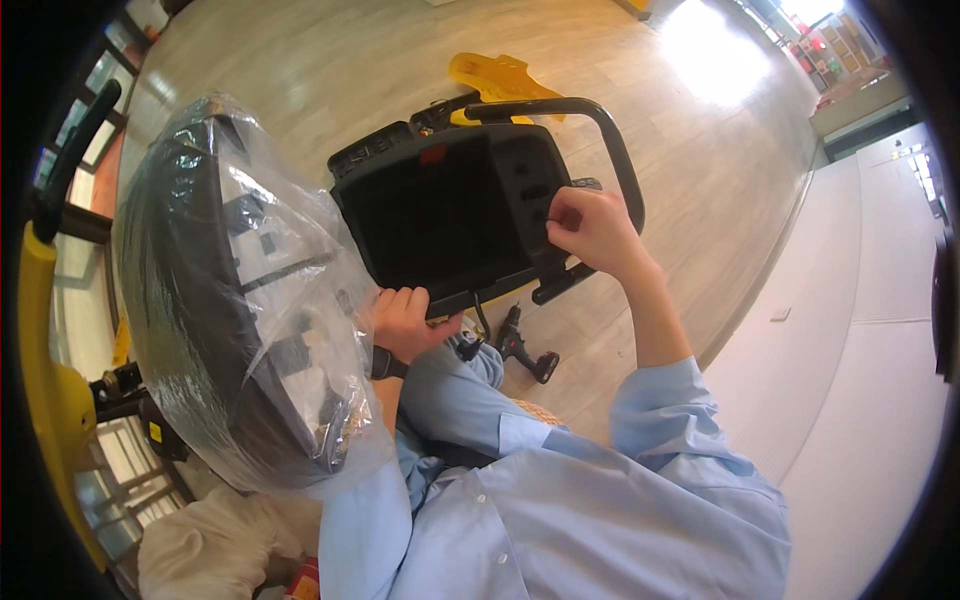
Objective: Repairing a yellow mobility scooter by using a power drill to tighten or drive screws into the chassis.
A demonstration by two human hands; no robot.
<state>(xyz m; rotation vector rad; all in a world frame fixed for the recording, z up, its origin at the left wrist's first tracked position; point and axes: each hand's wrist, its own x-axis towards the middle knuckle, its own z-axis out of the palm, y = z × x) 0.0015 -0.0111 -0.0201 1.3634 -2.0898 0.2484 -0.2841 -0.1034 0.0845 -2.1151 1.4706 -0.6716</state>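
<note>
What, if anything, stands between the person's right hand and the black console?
Nothing visible: the right hand is at the right side of the black console, overlapping the curved black bar in view. The plastic-wrapped piece is off to the left.

pale wall (830,370): right | small plate (780,314): on it | wood-look floor (725,165): bright patch (715,55) | shelves (836,55): upper right

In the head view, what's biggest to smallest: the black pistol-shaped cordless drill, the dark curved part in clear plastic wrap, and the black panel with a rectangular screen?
1. Dark curved part in clear plastic wrap
2. Black panel with a rectangular screen
3. Black pistol-shaped cordless drill
</note>
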